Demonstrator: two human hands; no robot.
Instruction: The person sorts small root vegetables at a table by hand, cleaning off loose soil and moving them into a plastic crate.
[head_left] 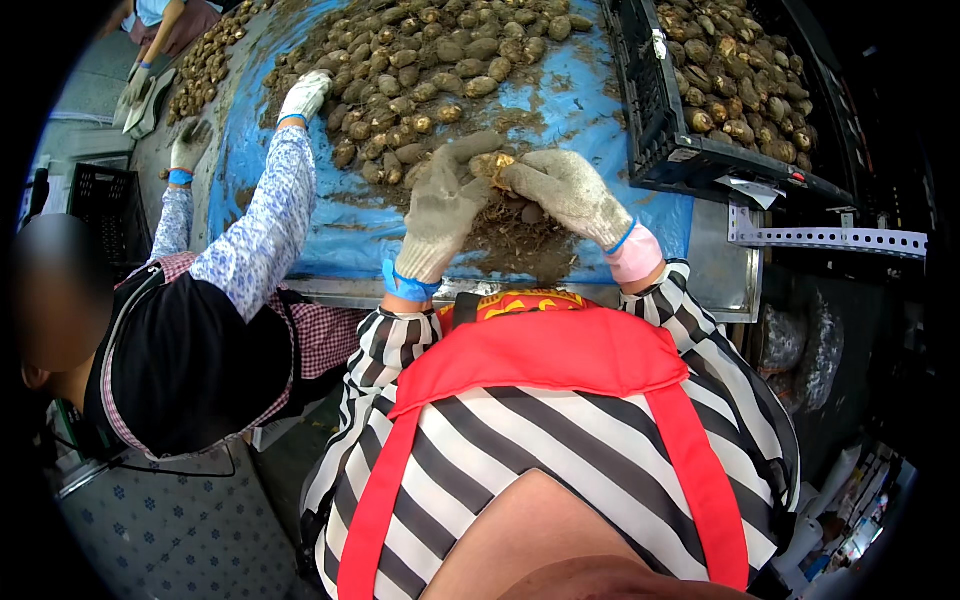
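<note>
Both my hands wear soiled, pale knit work gloves and meet over the near edge of a blue plastic sheet (340, 240). Between them is a brown taro corm (490, 166) with a yellowish cut-looking patch. My right hand (570, 192) pinches it from the right, thumb and fingers closed. On the other side, my left hand (440, 205) closes on it, its fingers partly hidden. Beneath the hands lies dark soil with loose root fibres (520, 240). A large heap of taro corms (420, 70) spreads just beyond.
At right, a black plastic crate (655, 130) full of corms stands on the sheet. A perforated white metal bar (840, 238) juts out beside the metal table edge (725, 285). Close on my left, a co-worker's gloved hand (305, 95) reaches to the heap. Another person works at far left.
</note>
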